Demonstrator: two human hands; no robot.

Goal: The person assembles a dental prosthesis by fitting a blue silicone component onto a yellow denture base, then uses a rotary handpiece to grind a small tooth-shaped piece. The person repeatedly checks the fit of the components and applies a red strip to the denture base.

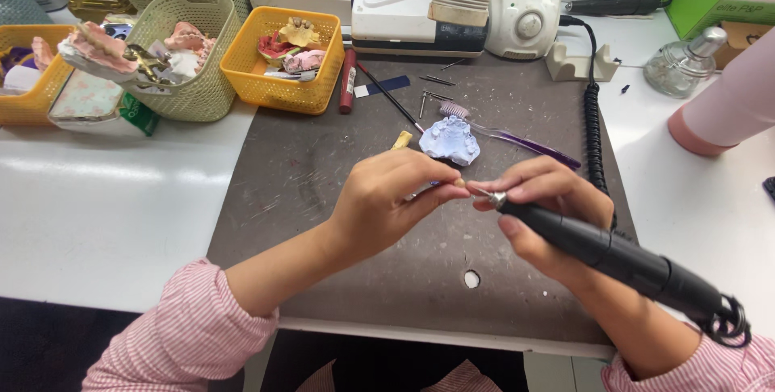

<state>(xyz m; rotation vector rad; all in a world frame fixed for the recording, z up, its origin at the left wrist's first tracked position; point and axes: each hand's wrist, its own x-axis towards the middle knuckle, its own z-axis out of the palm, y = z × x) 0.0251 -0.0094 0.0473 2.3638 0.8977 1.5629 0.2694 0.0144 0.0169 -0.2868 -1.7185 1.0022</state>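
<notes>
The right hand (542, 198) is closed around one black power tool (613, 259). The tool's thin metal tip (483, 193) points to the left. The left hand (393, 198) has its fingers pinched together on one small tooth-coloured piece (458, 184), and a bit of metal (421, 192) sticks out under the fingers. The tip and the small piece are almost touching, just above the dark mat (323, 166) on the surface (105, 198).

Just behind the hands lies one pale blue teeth model (450, 140). Beside it is one purple brush (517, 140). One curly black cord (593, 129) runs along the right side of the mat.

Farther back, on the left, stand two yellow baskets (282, 89) and one pale green basket (198, 93) with pink teeth models inside. Near them lie one red pen (348, 81) and a few thin metal bits (436, 81). One white machine (452, 16) sits at the back.
</notes>
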